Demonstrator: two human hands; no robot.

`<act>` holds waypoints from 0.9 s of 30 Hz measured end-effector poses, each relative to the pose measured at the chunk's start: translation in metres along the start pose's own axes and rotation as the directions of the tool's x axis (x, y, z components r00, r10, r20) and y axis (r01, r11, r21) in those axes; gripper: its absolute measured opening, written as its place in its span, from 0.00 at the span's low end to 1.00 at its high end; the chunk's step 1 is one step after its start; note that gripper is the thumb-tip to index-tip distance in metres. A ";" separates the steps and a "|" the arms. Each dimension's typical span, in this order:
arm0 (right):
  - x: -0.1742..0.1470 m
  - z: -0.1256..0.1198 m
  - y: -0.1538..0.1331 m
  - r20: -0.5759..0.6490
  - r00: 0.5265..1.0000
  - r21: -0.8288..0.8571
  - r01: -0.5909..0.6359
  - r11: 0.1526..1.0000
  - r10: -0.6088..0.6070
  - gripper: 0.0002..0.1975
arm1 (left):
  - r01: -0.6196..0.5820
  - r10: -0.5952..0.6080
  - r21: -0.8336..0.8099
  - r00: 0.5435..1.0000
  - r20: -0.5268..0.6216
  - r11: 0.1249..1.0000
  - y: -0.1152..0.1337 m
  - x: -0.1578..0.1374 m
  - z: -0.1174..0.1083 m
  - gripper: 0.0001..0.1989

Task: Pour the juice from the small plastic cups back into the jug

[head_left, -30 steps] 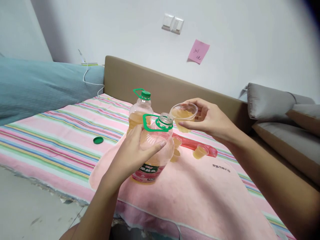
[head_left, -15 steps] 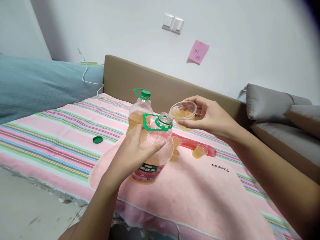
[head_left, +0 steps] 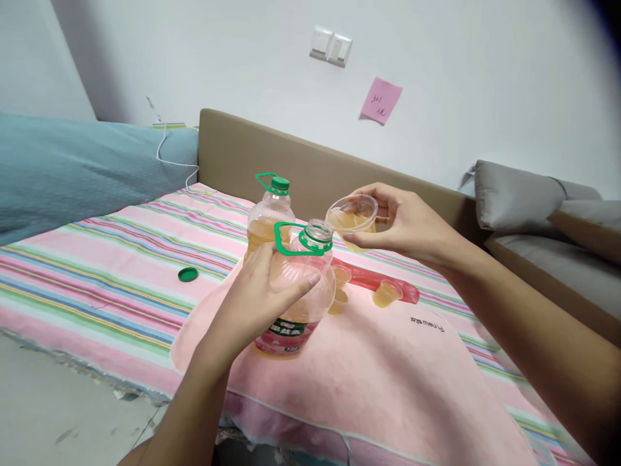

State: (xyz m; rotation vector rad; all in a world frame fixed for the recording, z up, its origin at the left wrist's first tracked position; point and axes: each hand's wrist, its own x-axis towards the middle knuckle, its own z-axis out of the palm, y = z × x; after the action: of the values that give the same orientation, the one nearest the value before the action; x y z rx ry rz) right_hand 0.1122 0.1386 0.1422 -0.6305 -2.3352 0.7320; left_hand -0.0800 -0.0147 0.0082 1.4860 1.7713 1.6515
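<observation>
My left hand (head_left: 264, 298) grips a big clear juice bottle (head_left: 317, 285) round its side. This bottle has no cap on its mouth, a green ring handle (head_left: 281, 239) at the neck and a red label, and it stands on a pink mat. In my right hand (head_left: 400, 223) is a clear plastic cup (head_left: 356, 223) of yellowish juice, its rim tilted toward the bottle's mouth and close beside it. I cannot tell whether juice is flowing. A green bottle cap (head_left: 188, 274) lies on the striped sheet to the left.
A second, capped juice bottle (head_left: 269, 217) stands behind the first. Several small cups of juice, including one cup (head_left: 387, 294), sit by a red plastic wrapper (head_left: 373, 283). The pink mat (head_left: 388, 382) covers the bed's front. Grey cushions (head_left: 519, 200) lie at the right.
The view has shifted slightly. Both hands keep their hold on the bottle and the cup, and the cup appears about as tilted as before.
</observation>
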 end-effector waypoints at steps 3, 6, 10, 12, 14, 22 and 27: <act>0.000 -0.001 -0.001 0.007 1.000 -0.014 0.013 1.000 -0.013 0.27 | -0.029 0.029 -0.020 1.000 0.004 0.999 0.000 0.000 -0.001 0.30; 0.001 -0.002 -0.001 0.014 0.999 -0.025 0.029 0.999 -0.029 0.27 | -0.044 0.045 -0.029 0.999 0.015 0.999 0.001 0.000 -0.001 0.29; 0.002 -0.003 -0.001 0.028 0.998 -0.046 0.049 0.998 -0.048 0.27 | -0.043 0.043 -0.028 0.999 0.017 0.999 0.003 0.001 -0.001 0.28; 0.003 -0.004 -0.002 0.032 0.998 -0.060 0.062 0.996 -0.060 0.27 | -0.041 0.042 -0.036 0.999 0.018 0.999 0.004 0.001 -0.001 0.28; 0.003 -0.005 -0.002 0.038 0.997 -0.077 0.068 0.995 -0.065 0.28 | -0.035 0.035 -0.039 0.999 0.018 0.999 0.004 0.001 0.000 0.28; 0.004 -0.007 -0.007 0.050 0.997 -0.108 0.065 0.992 -0.060 0.28 | -0.019 0.019 -0.007 1.000 0.017 1.000 0.004 0.000 -0.002 0.30; 0.004 -0.007 -0.008 0.050 0.996 -0.125 0.083 0.989 -0.077 0.27 | -0.014 0.014 0.005 1.000 0.012 1.000 0.005 0.001 -0.001 0.29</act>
State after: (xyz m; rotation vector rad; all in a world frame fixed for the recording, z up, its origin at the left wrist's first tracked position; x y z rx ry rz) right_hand 0.1116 0.1380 0.1533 -0.5763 -2.4479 0.5703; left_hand -0.0793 -0.0155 0.0128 1.5110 1.7634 1.6432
